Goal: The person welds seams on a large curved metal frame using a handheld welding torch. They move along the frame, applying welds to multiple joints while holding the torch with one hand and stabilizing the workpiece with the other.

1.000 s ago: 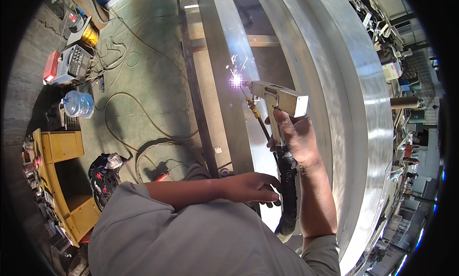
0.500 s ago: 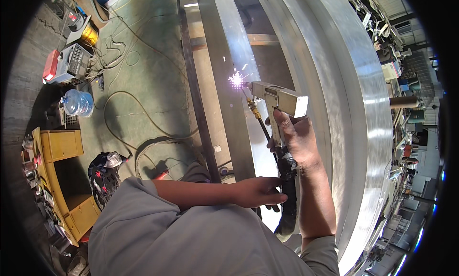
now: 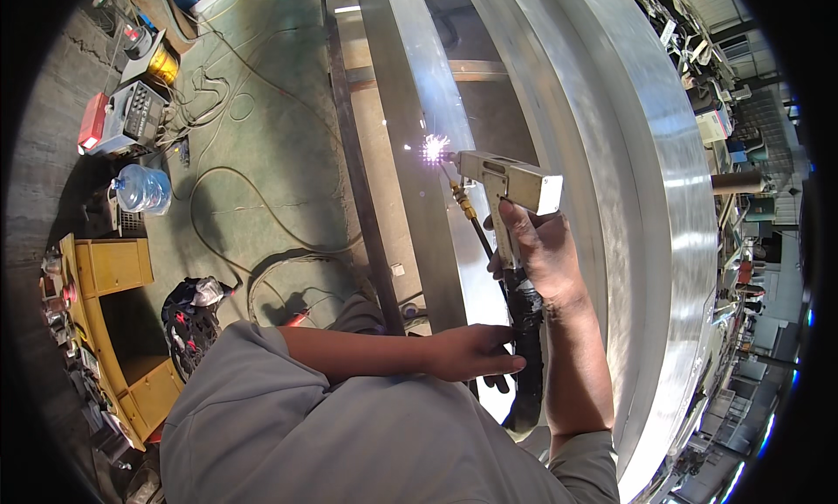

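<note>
My right hand [image 3: 552, 258] grips the handle of a silver, box-headed welding gun [image 3: 522, 185]. Its tip points left, at a bright violet-white burst of sparks [image 3: 434, 149] on a long metal bar [image 3: 436, 68]. A thin black feed tube with a brass fitting [image 3: 463, 200] runs up below the gun toward the sparks. From the handle a thick black-wrapped cable [image 3: 527, 325] hangs down toward my body. My left hand [image 3: 476, 352] is closed round that cable below the right hand, thumb in front and fingers partly hidden behind it. Glare hides the exact contact at the tip.
Wide, shiny curved metal panels [image 3: 646, 198] rise along the right. A dark rail [image 3: 362, 172] borders the green floor [image 3: 279, 164], where hoses [image 3: 202, 212] coil. Left stand a yellow desk [image 3: 118, 264], a clear blue water jug [image 3: 144, 190] and a grey machine [image 3: 135, 116].
The spark burst has shifted very slightly right, and its flying specks lie differently. Both hands, the gun and the cable keep nearly the same position.
</note>
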{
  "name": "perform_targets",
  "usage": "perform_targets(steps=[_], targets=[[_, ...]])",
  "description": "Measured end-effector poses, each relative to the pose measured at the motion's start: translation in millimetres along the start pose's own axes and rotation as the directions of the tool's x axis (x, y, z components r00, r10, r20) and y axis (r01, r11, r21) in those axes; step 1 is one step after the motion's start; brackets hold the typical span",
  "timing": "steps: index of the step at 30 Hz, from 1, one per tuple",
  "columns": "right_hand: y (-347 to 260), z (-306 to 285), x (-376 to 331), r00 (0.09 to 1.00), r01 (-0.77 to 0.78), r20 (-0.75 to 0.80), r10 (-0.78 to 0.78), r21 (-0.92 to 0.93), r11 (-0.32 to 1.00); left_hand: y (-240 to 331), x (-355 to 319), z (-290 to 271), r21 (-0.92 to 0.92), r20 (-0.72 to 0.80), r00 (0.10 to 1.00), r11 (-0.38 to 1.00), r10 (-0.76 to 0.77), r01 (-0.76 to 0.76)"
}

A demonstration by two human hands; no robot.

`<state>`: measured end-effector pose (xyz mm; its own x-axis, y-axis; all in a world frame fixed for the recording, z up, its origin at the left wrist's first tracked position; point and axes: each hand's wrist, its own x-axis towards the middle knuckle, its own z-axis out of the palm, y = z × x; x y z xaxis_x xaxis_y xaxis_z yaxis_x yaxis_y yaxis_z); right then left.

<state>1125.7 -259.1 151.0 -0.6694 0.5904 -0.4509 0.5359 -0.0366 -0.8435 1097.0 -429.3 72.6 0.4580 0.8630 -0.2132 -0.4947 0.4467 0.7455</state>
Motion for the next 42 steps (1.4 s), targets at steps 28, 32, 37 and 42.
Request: perform_targets(steps=[28,32,37,42], targets=[[5,-1,-21,1.0,0.002,-0.005,-0.002,0.03,1.0,-8,0,16,-0.085,0.082,0.997,0.996,0.0,0.007],[6,0,-23,1.0,0.002,-0.015,-0.002,0.031,1.0,-15,3,17,-0.074,0.089,0.996,0.997,0.025,-0.018],[9,-2,-28,1.0,0.003,-0.014,-0.002,0.022,1.0,-22,4,22,-0.067,0.064,0.993,0.993,0.097,-0.092],[9,1,-35,0.999,0.018,-0.033,-0.016,0.073,0.997,-27,5,24,-0.058,0.088,0.992,0.995,0.09,-0.086]])
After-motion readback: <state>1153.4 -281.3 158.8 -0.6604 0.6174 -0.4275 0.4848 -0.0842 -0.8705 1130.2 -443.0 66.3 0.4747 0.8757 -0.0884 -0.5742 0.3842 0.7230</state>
